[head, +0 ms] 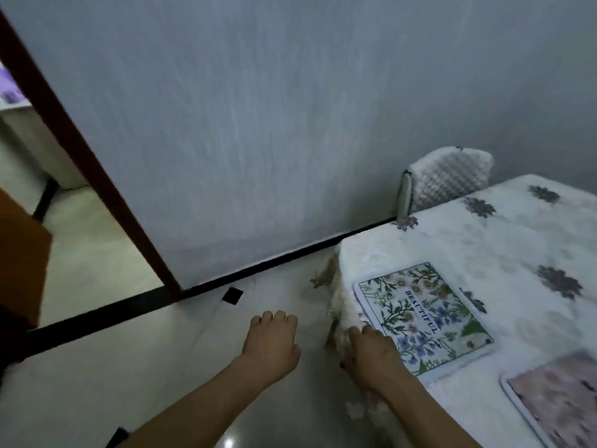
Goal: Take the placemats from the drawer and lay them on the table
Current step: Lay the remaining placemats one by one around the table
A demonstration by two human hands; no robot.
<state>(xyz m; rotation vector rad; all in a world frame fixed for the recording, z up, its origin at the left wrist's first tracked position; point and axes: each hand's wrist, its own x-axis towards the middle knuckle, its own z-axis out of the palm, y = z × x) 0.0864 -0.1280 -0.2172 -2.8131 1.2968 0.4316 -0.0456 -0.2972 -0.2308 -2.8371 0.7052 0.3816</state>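
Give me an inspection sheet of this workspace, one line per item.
Surface: table under a white cloth with dark flower prints.
Job's things: floral placemat lying flat near the table's corner; pink placemat beside it, partly cut off by the frame.
Clutter: nothing seen.
Hands: left hand loosely curled over the floor, holding nothing; right hand resting on the table's edge at the floral placemat's corner.
Cables: nothing seen.
Surroundings: grey wall, chair at the far side, doorway on the left.
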